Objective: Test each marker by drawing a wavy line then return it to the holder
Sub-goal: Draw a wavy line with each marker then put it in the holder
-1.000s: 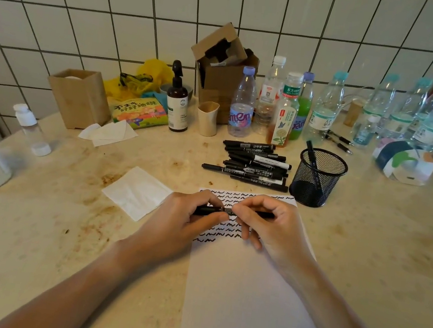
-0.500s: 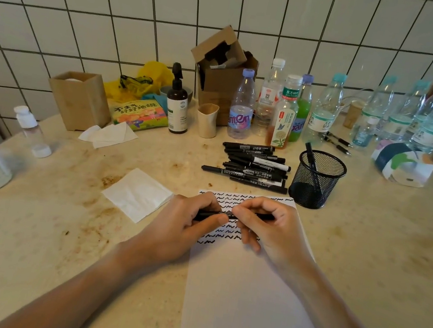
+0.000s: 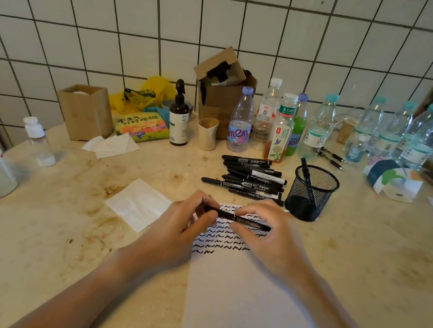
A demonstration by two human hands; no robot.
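From the head camera, both hands meet over the top of a white sheet of paper (image 3: 259, 303) already crossed with rows of short black wavy lines, and between them a slim black marker (image 3: 238, 218) lies level, just above those lines. The left hand (image 3: 175, 230) has its fingers curled shut round the marker's left end, seemingly the cap; the right hand (image 3: 274, 241) pinches the barrel between thumb and fingertips. A seam shows at mid-length, so I judge the cap is being pulled off or pressed on; which of the two cannot be told. The two-handed hold suits that job: one hand steadies, the other works the cap. Just beyond the paper's far edge a loose pile of black markers (image 3: 249, 178) lies on the stained beige countertop (image 3: 31, 249), within easy reach, and just beside it stands the black wire-mesh holder (image 3: 312, 194) with one marker leaning inside. Marker print is too small to read. Behind, one clear bottle's blue label (image 3: 238, 135) reads something like "anten", and a green snack packet (image 3: 142, 125) carries Chinese characters.
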